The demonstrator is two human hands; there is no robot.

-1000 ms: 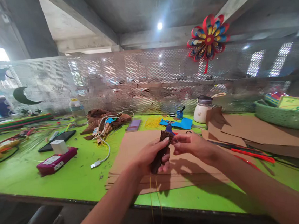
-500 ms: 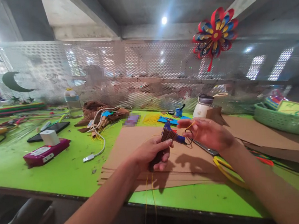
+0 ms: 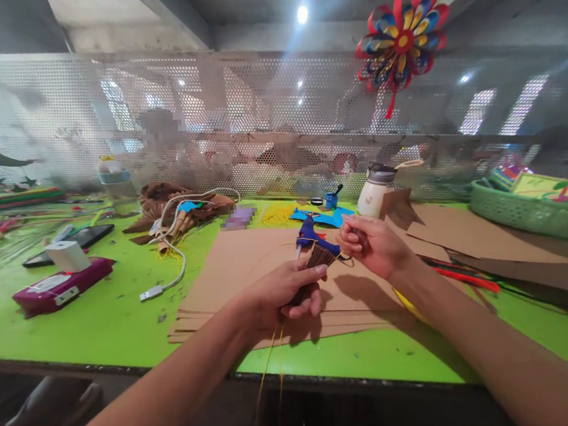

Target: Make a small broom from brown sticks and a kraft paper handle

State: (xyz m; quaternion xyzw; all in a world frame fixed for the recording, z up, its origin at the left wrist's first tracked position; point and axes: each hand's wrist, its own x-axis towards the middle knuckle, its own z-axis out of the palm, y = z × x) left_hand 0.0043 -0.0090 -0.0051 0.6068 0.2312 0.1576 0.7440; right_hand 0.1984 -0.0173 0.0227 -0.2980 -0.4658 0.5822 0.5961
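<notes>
My left hand (image 3: pixel 299 288) is closed around a pleated piece of brown paper (image 3: pixel 321 256), whose folded end fans out above the thumb. Two yellow strings (image 3: pixel 270 358) hang below this hand past the table edge. To its right, my right hand (image 3: pixel 367 242) is curled into a fist around yellow string, a short bit of which shows between the fist and the pleated paper. Just beyond the paper lies a blue glue gun (image 3: pixel 311 234), partly covered by it. Flat brown paper sheets (image 3: pixel 238 261) are stacked beneath both hands.
Scissors with yellow handles (image 3: pixel 411 304) lie under my right forearm. At left are a purple power strip (image 3: pixel 65 287) and a white USB cable (image 3: pixel 181 266). Behind stand a jar (image 3: pixel 373 194) and a yellow string pile (image 3: pixel 278 216); a green basket (image 3: pixel 530 213) is at right.
My right hand has gone from spread fingers with the string to a closed fist, slightly lower. My left hand keeps hold of the pleated paper. The view has shifted a little.
</notes>
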